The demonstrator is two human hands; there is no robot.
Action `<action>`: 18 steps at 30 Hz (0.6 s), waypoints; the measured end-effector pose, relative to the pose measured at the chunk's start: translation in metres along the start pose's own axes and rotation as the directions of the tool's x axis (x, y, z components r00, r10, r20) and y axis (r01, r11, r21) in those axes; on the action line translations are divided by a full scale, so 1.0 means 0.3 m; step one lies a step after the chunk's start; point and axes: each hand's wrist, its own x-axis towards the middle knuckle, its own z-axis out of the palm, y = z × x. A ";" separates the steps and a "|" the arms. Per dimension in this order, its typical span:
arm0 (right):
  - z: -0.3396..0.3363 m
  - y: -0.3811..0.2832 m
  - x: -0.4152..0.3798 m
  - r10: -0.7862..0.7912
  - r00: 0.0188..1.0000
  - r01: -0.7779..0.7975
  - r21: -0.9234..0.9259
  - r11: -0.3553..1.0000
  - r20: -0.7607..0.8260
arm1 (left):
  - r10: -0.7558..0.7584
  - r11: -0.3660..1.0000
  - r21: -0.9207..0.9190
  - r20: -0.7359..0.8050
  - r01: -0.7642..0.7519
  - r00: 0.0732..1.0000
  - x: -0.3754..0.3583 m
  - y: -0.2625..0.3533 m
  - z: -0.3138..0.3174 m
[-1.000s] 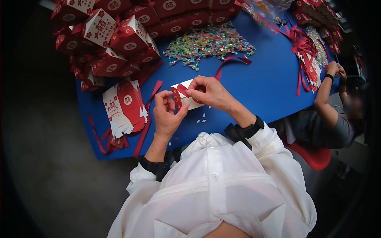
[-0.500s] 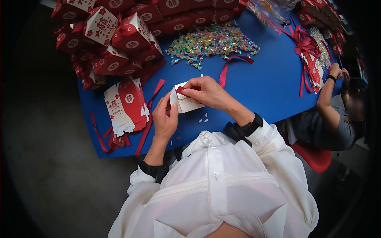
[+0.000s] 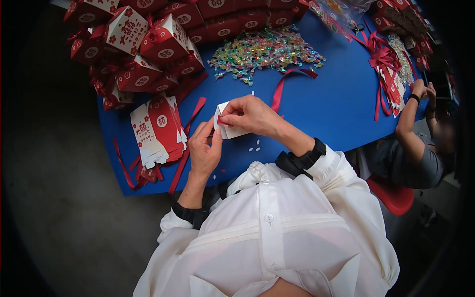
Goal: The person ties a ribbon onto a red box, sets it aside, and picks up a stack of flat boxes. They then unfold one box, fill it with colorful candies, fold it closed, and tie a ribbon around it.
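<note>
A small, partly folded paper box with white sides facing me is between my hands over the blue table. My left hand grips its left side, thumb and fingers at the edge. From the right, my right hand pinches a red flap at the box's open end. The fingers hide part of the box. Beyond my right hand a loose red ribbon lies curved on the table. Flat red and white printed box blanks lie stacked left of my left hand.
Finished red gift boxes are piled at the back left. A heap of shiny wrapped candies lies at the back. White oval scraps lie near the front edge. At the right, another person sits beside more ribbons and blanks.
My right hand has moved slightly left and down. The red flap is pressed lower, toward the box opening, and less of it shows. My left hand keeps its hold.
</note>
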 end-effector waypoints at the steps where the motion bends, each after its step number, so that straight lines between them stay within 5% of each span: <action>1: 0.002 0.000 0.000 0.020 1.000 -0.020 0.006 1.000 0.002 | 0.012 1.000 0.007 -0.004 -0.012 1.000 0.001 0.006 0.000; 18: 0.013 -0.019 0.014 0.035 0.999 -0.038 -0.146 0.989 -0.021 | 0.158 0.982 0.101 0.047 -0.162 0.986 0.007 0.028 -0.013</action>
